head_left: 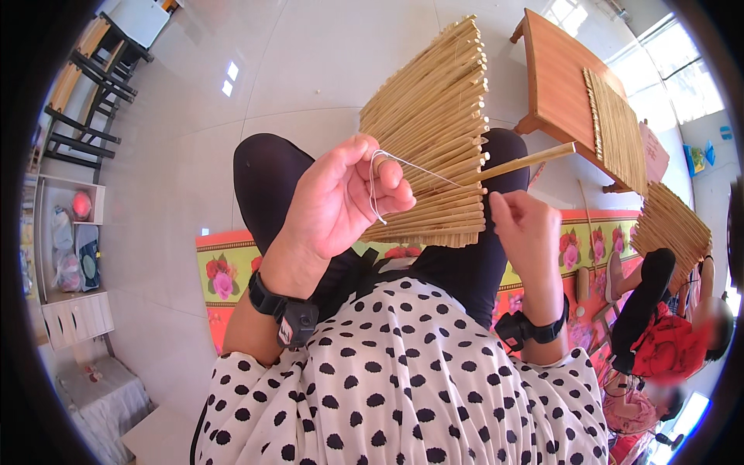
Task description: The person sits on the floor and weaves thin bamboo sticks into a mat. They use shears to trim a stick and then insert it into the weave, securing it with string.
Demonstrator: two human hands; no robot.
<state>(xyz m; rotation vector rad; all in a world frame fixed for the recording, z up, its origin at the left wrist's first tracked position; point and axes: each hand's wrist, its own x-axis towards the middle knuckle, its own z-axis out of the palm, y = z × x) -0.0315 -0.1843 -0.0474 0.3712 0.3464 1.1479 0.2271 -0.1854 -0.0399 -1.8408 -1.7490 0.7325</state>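
A mat of straw-coloured reed sticks (430, 116) rests over my lap and reaches away past my knees. One longer stick (535, 160) lies across it and juts out beyond its right edge. My left hand (345, 194), palm up over the mat's left side, pinches a white string (418, 167). The string loops down from the fingers and also runs taut to the mat near the jutting stick. Just off the mat's right edge, my right hand (527, 232) is closed, thumb against curled fingers; whatever it may hold is too small to tell.
A brown wooden table (562, 70) stands far right with another reed mat (616, 124) on it. At right, a person in red (666, 341) sits beside a further reed mat (673, 229). Flowered cloth (221, 271) spreads beneath me. Black-legged stools (89, 101) and shelves (74, 256) line the left.
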